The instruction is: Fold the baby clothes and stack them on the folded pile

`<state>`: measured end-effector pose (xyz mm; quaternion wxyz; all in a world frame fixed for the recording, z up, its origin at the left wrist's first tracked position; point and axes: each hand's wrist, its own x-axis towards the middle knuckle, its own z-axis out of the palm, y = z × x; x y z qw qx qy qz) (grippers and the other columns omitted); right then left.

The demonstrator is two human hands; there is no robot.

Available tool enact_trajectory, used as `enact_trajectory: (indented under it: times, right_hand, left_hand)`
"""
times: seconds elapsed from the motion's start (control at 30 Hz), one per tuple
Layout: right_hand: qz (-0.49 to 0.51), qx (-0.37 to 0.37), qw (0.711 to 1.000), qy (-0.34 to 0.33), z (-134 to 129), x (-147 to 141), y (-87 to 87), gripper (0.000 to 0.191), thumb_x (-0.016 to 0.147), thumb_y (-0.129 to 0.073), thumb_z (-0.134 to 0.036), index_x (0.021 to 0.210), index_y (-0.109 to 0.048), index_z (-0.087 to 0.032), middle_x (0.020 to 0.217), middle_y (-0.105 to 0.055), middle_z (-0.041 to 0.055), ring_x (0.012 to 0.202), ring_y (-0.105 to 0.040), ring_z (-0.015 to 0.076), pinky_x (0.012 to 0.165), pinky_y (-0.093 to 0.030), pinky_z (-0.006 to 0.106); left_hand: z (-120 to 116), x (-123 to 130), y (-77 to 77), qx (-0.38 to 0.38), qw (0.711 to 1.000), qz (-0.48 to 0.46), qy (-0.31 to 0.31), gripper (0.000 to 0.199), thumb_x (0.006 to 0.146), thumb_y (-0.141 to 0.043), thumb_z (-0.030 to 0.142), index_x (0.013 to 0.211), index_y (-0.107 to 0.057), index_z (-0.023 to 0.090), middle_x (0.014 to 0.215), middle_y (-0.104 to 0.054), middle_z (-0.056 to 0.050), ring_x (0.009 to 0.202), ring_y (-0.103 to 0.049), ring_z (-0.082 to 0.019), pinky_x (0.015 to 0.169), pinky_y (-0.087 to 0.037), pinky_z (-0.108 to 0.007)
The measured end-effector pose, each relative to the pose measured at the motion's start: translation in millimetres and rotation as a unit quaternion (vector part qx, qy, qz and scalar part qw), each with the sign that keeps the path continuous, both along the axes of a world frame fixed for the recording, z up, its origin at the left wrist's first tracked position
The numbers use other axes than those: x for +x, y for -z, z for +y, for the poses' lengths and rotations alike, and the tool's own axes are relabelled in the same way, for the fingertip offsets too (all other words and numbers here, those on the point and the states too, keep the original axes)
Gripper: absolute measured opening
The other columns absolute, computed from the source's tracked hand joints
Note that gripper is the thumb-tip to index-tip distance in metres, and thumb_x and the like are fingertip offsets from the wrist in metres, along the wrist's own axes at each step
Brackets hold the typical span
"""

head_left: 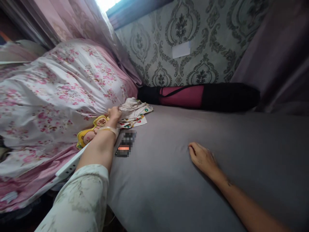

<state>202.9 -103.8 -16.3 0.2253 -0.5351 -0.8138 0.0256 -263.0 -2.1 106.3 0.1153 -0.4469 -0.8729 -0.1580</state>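
Observation:
At the end of my outstretched left arm, my left hand [114,113] is closed on the near edge of a crumpled white cloth [131,111] with coloured prints. Just below that hand, partly hidden by my wrist, lies a yellow cartoon-shaped cushion [85,137]. A dark, blurred-out flat object [126,143], perhaps a phone, rests on the grey sheet [159,180] beside my left forearm. Over the same sheet, farther right, is my right hand [202,158], palm down with its fingers curled in. Nothing shows between them.
Along the patterned wall [154,54] lies a long black and maroon bag [183,96]. Floral bedding [60,87] is heaped at left. A white slotted strip [70,169] runs under my left forearm. Curtains [272,61] hang at both sides.

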Motion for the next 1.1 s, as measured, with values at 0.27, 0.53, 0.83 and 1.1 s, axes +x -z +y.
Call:
enact_trajectory:
  times: [0.27, 0.53, 0.83, 1.1]
  right_hand:
    - [-0.004, -0.007, 1.000, 0.008, -2.4, -2.5, -3.6, 0.023, 0.093, -0.038, -0.023, 0.092, -0.062, -0.021, 0.087, -0.069, 0.0054, 0.079, -0.063, 0.0193, 0.064, -0.037, 0.029]
    - [-0.001, -0.034, 0.999, 0.012, -7.8, -2.8, -11.7, 0.025, 0.094, -0.039, -0.022, 0.094, -0.063, -0.020, 0.091, -0.069, 0.0067, 0.082, -0.064, 0.0204, 0.066, -0.038, 0.029]
    - [0.272, -0.104, 0.957, 0.012, 7.7, 9.8, -9.6, 0.021, 0.086, -0.044, -0.028, 0.090, -0.063, -0.021, 0.075, -0.068, 0.0033, 0.067, -0.064, 0.0167, 0.064, -0.046, 0.028]
    - [0.553, -0.103, 0.827, 0.005, 2.6, 10.6, -56.7, 0.029, 0.081, -0.053, -0.047, 0.094, -0.057, -0.022, 0.086, -0.067, 0.0056, 0.074, -0.067, 0.0192, 0.056, -0.054, 0.030]
  left_hand:
    - [30.2, 66.2, -64.1, 0.186, 0.972, -0.052, 0.136, 0.023, 0.080, -0.050, 0.025, 0.096, -0.063, 0.015, 0.095, -0.067, -0.011, 0.098, -0.060, -0.028, 0.092, -0.042, -0.043]
    - [48.7, 157.5, -85.0, 0.331, 0.864, -0.262, 0.275, 0.007, 0.078, -0.056, 0.021, 0.083, -0.053, 0.018, 0.076, -0.055, -0.003, 0.074, -0.059, -0.018, 0.071, -0.053, -0.033]
    - [9.4, 274.9, -85.3, 0.302, 0.714, -0.501, 0.385, 0.007, 0.086, -0.055, 0.019, 0.091, -0.056, 0.015, 0.064, -0.054, 0.002, 0.061, -0.060, -0.009, 0.067, -0.059, -0.028]
    - [-19.6, 338.3, -75.0, 0.299, 0.666, -0.460, 0.506, 0.019, 0.085, -0.054, 0.018, 0.104, -0.056, 0.017, 0.087, -0.067, -0.003, 0.087, -0.068, -0.015, 0.080, -0.057, -0.032]
